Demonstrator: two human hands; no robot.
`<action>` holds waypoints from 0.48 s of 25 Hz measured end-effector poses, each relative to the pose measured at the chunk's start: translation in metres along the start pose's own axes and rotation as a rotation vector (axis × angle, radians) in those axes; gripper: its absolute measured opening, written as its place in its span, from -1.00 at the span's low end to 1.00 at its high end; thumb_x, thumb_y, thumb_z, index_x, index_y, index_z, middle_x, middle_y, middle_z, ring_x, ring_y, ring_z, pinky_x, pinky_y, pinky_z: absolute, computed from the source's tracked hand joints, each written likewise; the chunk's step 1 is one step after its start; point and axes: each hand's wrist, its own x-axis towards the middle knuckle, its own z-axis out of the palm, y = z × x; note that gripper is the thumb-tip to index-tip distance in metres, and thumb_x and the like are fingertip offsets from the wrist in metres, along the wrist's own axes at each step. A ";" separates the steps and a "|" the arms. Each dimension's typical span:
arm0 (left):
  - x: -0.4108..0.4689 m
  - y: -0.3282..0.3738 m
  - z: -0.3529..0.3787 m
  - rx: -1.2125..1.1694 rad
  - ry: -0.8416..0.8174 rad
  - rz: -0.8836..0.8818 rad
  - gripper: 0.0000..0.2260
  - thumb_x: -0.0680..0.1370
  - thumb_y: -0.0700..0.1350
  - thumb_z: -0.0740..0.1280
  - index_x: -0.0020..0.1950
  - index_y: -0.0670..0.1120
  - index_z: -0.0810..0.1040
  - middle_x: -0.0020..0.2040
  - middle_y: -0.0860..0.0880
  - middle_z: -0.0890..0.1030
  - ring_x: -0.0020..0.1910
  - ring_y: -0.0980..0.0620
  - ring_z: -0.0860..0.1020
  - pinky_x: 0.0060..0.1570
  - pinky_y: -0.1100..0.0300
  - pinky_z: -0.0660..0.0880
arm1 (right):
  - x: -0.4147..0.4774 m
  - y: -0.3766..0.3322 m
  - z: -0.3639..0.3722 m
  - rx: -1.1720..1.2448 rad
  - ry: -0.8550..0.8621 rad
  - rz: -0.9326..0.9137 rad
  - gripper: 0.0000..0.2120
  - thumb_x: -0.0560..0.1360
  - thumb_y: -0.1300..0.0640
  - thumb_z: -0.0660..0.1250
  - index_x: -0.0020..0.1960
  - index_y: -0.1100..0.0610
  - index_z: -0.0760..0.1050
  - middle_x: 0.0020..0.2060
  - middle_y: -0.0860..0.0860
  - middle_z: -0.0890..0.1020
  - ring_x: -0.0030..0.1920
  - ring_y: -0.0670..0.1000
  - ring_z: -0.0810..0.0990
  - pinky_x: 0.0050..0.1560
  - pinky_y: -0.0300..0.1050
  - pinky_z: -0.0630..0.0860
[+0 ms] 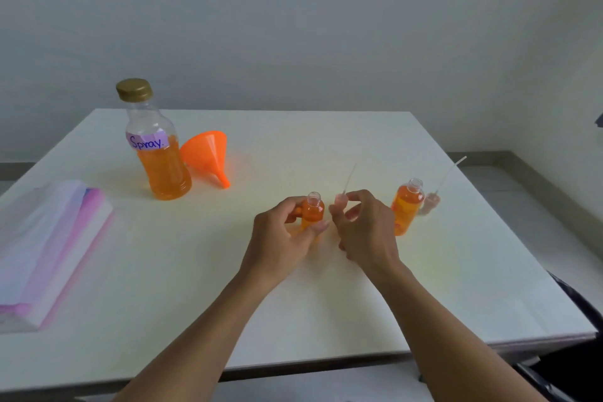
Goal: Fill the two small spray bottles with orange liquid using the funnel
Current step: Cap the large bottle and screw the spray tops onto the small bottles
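My left hand (284,232) grips a small clear spray bottle (312,210) full of orange liquid, upright on the table with its neck uncapped. Just right of it, my right hand (365,225) pinches a pink spray head (341,197) whose thin tube points up and away. A second small bottle (408,204), also orange-filled and uncapped, stands further right, with its own pink spray head (430,202) lying beside it. The big capped bottle labelled "Spray" (156,147), about half full of orange liquid, stands at the back left. The orange funnel (208,153) lies on its side next to it.
A folded stack of white and pink cloth or paper (49,245) lies along the left edge of the white table (195,287). A grey wall rises behind the table. The floor shows past the table's right edge.
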 end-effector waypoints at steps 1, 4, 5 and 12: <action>-0.001 -0.002 -0.007 0.004 0.019 0.006 -0.67 0.40 0.06 0.54 0.13 0.09 0.64 -0.03 0.23 0.68 0.02 0.24 0.61 0.01 0.47 0.47 | 0.001 -0.002 0.001 0.021 0.005 -0.016 -0.78 0.59 -0.11 0.35 0.11 0.02 0.51 -0.06 -0.04 0.65 -0.29 0.08 0.70 -0.36 0.01 0.66; -0.007 -0.006 -0.033 0.007 0.066 0.013 -0.67 0.40 0.07 0.54 0.13 0.11 0.63 -0.03 0.21 0.69 0.01 0.24 0.63 0.05 0.40 0.52 | -0.005 -0.014 -0.005 0.139 -0.026 -0.056 -0.84 0.54 -0.03 0.44 -0.03 0.00 0.49 -0.11 -0.11 0.67 -0.34 0.05 0.70 -0.41 -0.10 0.59; -0.009 -0.007 -0.040 0.010 0.072 0.008 -0.66 0.40 0.09 0.53 0.15 0.12 0.63 -0.02 0.21 0.68 0.02 0.23 0.63 0.05 0.41 0.52 | -0.008 -0.022 -0.011 0.203 -0.051 -0.073 -0.84 0.53 -0.01 0.47 -0.04 0.02 0.51 -0.13 -0.10 0.68 -0.38 0.02 0.69 -0.46 -0.17 0.54; -0.015 -0.011 -0.063 -0.017 0.075 -0.015 -0.61 0.36 0.15 0.51 0.16 0.13 0.61 0.01 0.21 0.66 0.00 0.15 0.64 -0.04 0.44 0.54 | -0.025 -0.050 -0.051 0.175 -0.114 -0.357 -0.90 0.52 -0.05 0.46 0.00 -0.24 0.62 -0.14 -0.08 0.64 -0.24 0.02 0.62 -0.20 -0.14 0.58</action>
